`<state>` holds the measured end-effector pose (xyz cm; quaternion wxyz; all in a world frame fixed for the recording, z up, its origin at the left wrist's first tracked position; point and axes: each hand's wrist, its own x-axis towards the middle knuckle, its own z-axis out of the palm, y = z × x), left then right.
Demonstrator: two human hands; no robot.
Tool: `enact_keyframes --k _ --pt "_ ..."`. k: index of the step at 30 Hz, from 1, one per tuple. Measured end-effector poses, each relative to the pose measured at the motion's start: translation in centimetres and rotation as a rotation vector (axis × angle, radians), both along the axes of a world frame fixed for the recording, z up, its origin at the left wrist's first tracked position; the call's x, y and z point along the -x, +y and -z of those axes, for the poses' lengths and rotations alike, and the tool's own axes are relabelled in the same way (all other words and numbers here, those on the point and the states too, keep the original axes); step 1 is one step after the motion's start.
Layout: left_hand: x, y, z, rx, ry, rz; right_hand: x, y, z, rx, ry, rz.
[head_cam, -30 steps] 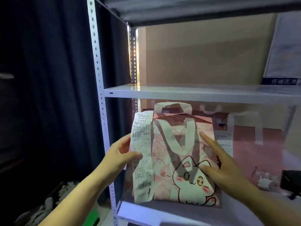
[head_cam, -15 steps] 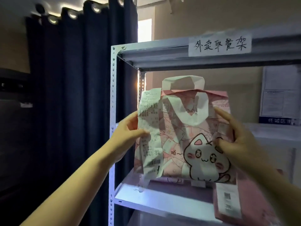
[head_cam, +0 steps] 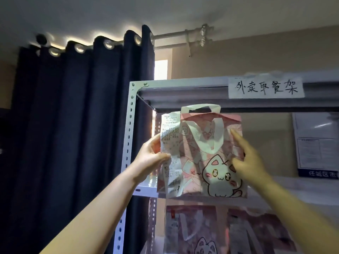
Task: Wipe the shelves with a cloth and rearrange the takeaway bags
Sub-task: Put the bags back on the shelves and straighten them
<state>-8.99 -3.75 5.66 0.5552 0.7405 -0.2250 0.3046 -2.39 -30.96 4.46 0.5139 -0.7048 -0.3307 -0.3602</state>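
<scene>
**A:** ok so vs half a second back, the pink cat bag [head_cam: 201,154] sits a touch higher against the rack: its top handle [head_cam: 200,108] now overlaps the underside of the top shelf [head_cam: 183,92], before there was a gap. View tilted up too, I can see the curtain rod [head_cam: 174,34] and ceiling now. Where's the bag for you?

**B:** Held up in front of the opening between the top shelf and the middle shelf [head_cam: 145,189]. Can't tell if the bottom rests on that board or hangs just in front of it.

**A:** Grips same as before. My left hand [head_cam: 150,158] pinches the bag's left edge, thumb over the long receipt [head_cam: 170,154]. My right hand [head_cam: 245,158] is on the right side, index finger straight and flat on the front, thumb too; whether the rest wrap behind the edge, I can't tell.

**B:** Right hand's pretty motion-blurred. Two more pink bags [head_cam: 190,230] on the shelf below, dim, cut off at the bottom. The handwritten label [head_cam: 266,88] reads fine, but the wall notice [head_cam: 317,142] is cropped, its print unreadable.
</scene>
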Motion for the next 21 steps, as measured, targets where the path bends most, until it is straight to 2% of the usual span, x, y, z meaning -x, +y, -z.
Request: enact_keyframes --k 7,10,13,16,21 --pt "-5.6 3.0 0.6 0.099 0.108 0.003 -5.3 3.7 0.5 -0.019 0.077 0.038" --pt "-7.0 3.8 1.4 0.094 0.09 -0.096 -6.3 4.5 1.6 -0.043 0.109 0.049" --pt "-7.6 4.6 3.2 -0.022 0.107 -0.272 -6.3 4.6 3.8 -0.012 0.111 0.012" --pt "-7.6 5.0 5.0 -0.199 0.151 -0.25 -6.0 4.2 4.7 0.093 0.171 0.024" --pt "-8.5 5.2 5.4 -0.373 0.06 -0.284 -7.3 3.3 4.3 0.227 0.266 0.03"
